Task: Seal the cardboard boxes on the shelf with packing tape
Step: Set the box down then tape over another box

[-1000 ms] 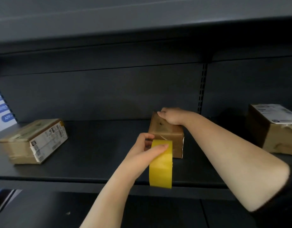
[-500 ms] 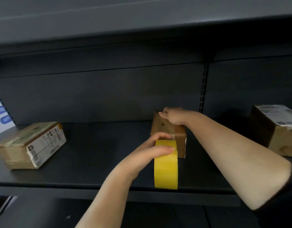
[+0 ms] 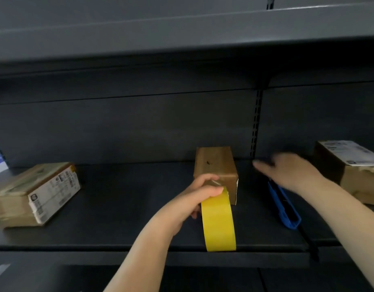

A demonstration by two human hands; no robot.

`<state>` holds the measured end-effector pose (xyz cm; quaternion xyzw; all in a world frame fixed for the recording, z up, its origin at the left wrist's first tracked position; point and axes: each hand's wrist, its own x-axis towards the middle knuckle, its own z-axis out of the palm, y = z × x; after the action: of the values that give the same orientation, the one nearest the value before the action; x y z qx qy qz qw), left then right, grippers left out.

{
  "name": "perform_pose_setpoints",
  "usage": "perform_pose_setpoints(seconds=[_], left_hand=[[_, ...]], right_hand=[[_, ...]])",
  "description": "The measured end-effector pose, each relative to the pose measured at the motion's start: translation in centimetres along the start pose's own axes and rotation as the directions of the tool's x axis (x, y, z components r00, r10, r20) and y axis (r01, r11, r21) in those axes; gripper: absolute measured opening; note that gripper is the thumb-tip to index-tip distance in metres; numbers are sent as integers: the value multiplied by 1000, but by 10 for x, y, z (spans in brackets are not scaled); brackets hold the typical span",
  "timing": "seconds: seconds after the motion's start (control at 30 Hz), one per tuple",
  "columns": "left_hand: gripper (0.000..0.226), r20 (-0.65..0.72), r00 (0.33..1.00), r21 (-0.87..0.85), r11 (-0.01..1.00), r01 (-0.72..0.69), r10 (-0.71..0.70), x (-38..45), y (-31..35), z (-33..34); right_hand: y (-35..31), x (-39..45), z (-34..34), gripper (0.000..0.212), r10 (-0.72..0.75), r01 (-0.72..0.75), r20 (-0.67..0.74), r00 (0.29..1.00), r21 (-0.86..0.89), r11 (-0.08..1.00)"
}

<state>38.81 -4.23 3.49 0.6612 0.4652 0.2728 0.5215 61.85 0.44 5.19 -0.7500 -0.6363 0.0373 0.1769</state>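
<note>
Right hand (image 3: pixel 291 171) had come off the top of the middle cardboard box (image 3: pixel 215 165), where it was pressing half a second before. It was now to the right of the box, motion-blurred, above the far end of a blue cutter (image 3: pixel 284 207) lying on the shelf (image 3: pixel 118 207). Its fingers looked loosely extended and held nothing, though the blur kept this from being certain.

Left hand (image 3: pixel 194 199) was unchanged in role: fingers curled round the yellow tape roll (image 3: pixel 218 220), pinching its top edge against the near top corner of the middle box. The roll stood on edge in front of the box, its lower rim at the shelf's front lip.

Judgement: the strip appeared laid over the box top and anchored at the near edge, so the right hand was probably going for the cutter to sever the tape. This box was therefore near done, pending the cut and a final press-down.

Two other boxes waited on the same shelf: a labelled box (image 3: pixel 36 192) well to the left and another labelled box (image 3: pixel 350 167) at the right. Their seal state could not be read from here.

Risk noted: with no hand on top, the box could slide when the tape was pulled taut.
</note>
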Motion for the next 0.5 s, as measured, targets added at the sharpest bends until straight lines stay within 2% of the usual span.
perform_pose_setpoints(seconds=[0.07, 0.1, 0.2, 0.3, 0.37, 0.4, 0.43, 0.5], left_hand=[[39, 36, 999, -35, 999, -8, 10, -1, 0, -2], [41, 40, 999, -50, 999, -16, 18, -1, 0, -2], [53, 28, 998, -64, 996, -56, 58, 2, 2, 3], [59, -4, 998, -105, 992, -68, 68, 6, 0, 5], [65, -18, 998, -149, 986, -68, 66, 6, -2, 5], [66, -25, 997, -171, 982, -75, 71, 6, -3, 5], [65, -31, 997, -194, 978, -79, 75, 6, -3, 6], [63, -40, 996, -219, 972, -85, 78, 5, -3, 8]], right_hand=[[14, -19, 10, 47, 181, -135, 235, 955, -197, 971], [17, -22, 16, 48, 201, -147, 283, 938, -201, 969], [22, -21, 22, 60, 181, -171, 326, 928, -61, 983], [35, -22, 15, 42, 77, -97, 254, 964, 66, 993], [48, -33, 6, 26, -60, 25, 150, 987, 222, 975], [53, -41, -2, 25, -148, 121, 82, 986, 267, 956], [54, -49, -12, 29, -245, 233, 16, 969, 259, 937], [47, -64, -31, 37, -436, 440, -61, 898, 125, 889]])
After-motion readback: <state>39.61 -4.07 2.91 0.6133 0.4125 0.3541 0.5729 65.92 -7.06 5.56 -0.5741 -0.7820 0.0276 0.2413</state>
